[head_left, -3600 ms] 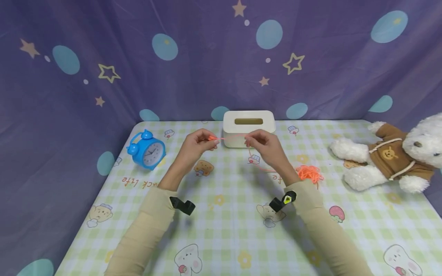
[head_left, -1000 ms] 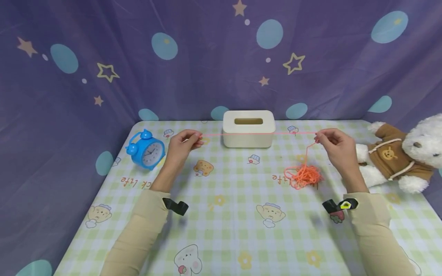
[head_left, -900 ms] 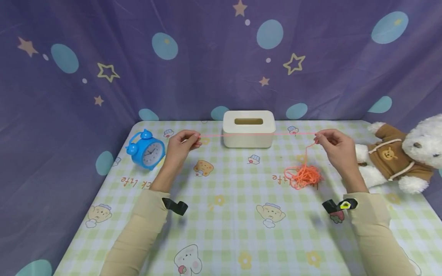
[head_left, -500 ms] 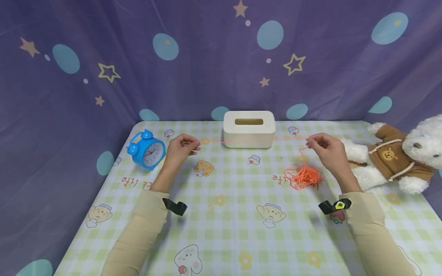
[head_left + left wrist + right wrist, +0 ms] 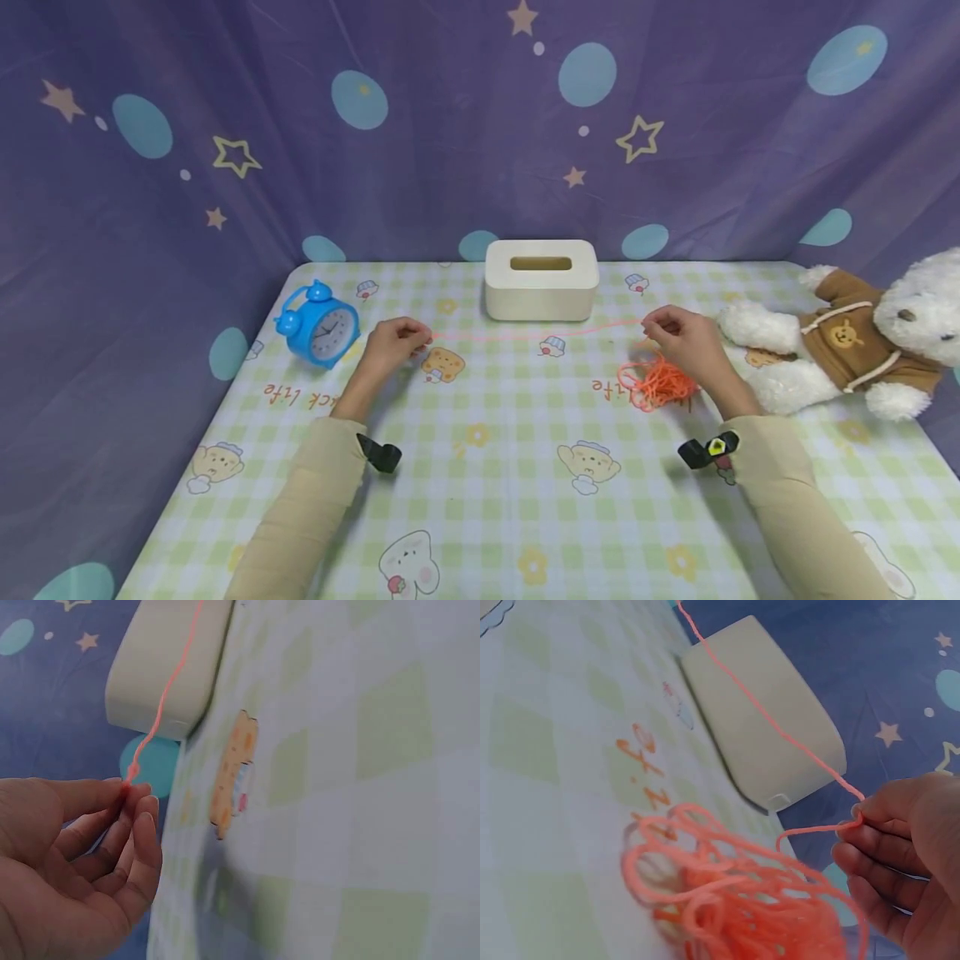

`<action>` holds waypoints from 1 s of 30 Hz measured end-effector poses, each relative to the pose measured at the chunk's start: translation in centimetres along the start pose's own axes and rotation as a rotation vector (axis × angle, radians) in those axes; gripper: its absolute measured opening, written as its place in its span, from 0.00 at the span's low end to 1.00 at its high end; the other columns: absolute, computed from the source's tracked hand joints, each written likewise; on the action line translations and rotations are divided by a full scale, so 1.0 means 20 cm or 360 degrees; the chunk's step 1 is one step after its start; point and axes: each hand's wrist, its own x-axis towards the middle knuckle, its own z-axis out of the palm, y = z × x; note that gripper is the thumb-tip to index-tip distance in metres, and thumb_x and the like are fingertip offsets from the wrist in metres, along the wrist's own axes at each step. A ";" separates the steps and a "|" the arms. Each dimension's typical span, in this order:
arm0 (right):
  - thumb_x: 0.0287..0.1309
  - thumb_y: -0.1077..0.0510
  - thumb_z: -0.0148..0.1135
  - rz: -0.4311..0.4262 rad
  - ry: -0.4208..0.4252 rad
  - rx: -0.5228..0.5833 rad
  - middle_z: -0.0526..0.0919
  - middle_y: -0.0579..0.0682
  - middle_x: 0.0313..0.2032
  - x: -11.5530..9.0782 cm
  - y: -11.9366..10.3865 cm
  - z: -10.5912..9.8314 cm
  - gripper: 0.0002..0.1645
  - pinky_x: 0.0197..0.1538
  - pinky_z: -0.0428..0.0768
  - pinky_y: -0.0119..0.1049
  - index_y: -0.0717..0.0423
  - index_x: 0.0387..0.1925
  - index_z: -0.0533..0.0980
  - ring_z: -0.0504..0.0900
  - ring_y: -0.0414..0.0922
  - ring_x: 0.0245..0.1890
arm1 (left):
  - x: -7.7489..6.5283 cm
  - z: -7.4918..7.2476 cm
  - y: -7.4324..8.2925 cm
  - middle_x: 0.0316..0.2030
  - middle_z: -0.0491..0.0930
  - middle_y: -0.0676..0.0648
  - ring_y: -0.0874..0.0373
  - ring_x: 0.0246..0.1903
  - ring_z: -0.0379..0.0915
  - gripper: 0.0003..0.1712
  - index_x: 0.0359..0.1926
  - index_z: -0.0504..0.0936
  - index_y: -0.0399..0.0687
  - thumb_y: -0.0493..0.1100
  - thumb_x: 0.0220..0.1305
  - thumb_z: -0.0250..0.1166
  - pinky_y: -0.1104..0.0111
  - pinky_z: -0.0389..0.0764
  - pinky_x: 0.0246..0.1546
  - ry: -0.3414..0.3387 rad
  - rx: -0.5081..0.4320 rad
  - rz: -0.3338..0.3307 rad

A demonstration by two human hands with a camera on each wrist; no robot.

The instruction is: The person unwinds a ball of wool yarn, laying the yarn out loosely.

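An orange-pink strand of yarn [image 5: 517,337] hangs in a slight sag between the two hands. My left hand [image 5: 390,343] pinches its end between thumb and forefinger; a small knot [image 5: 133,771] shows just past the fingertips in the left wrist view. My right hand [image 5: 684,340] pinches the strand farther along, with thumb and forefinger. From there the yarn bends back toward a loose orange heap of yarn [image 5: 660,383] on the table, beside and below the right hand. In the right wrist view the heap's loops [image 5: 757,900] fill the lower middle.
A white tissue box [image 5: 540,292] stands at the back middle of the checked tablecloth [image 5: 510,492], behind the strand. At the left is a blue alarm clock [image 5: 322,329]. A white teddy bear [image 5: 847,333] in a brown hoodie lies at the right. A purple curtain [image 5: 465,150] hangs behind.
The hands first drew apart, stretching the strand taut across the tissue box. Since then both have come lower and nearer the body, the right moving left, and the strand has slackened.
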 end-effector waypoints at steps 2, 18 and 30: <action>0.67 0.50 0.56 0.0012 -0.0023 -0.0021 0.85 0.54 0.35 0.00 0.00 0.01 0.16 0.35 0.77 0.36 0.57 0.41 0.80 0.81 0.45 0.32 | 0.00 0.01 -0.02 0.42 0.82 0.38 0.44 0.42 0.80 0.12 0.45 0.80 0.41 0.45 0.69 0.58 0.57 0.81 0.43 -0.0019 0.0023 -0.0030; 0.66 0.55 0.57 -0.0024 -0.0184 -0.0155 0.85 0.53 0.34 0.03 0.00 0.07 0.10 0.42 0.77 0.48 0.57 0.39 0.81 0.82 0.50 0.34 | 0.04 0.07 -0.11 0.36 0.83 0.45 0.54 0.34 0.78 0.11 0.39 0.82 0.44 0.47 0.63 0.66 0.67 0.78 0.36 0.0006 0.0314 -0.0010; 0.61 0.60 0.61 -0.0108 -0.0318 -0.0325 0.83 0.57 0.36 0.06 0.00 0.10 0.06 0.45 0.74 0.52 0.58 0.35 0.82 0.79 0.53 0.38 | 0.05 0.08 -0.12 0.34 0.81 0.45 0.55 0.33 0.74 0.05 0.37 0.81 0.45 0.42 0.63 0.64 0.67 0.73 0.35 -0.0036 0.0453 -0.0052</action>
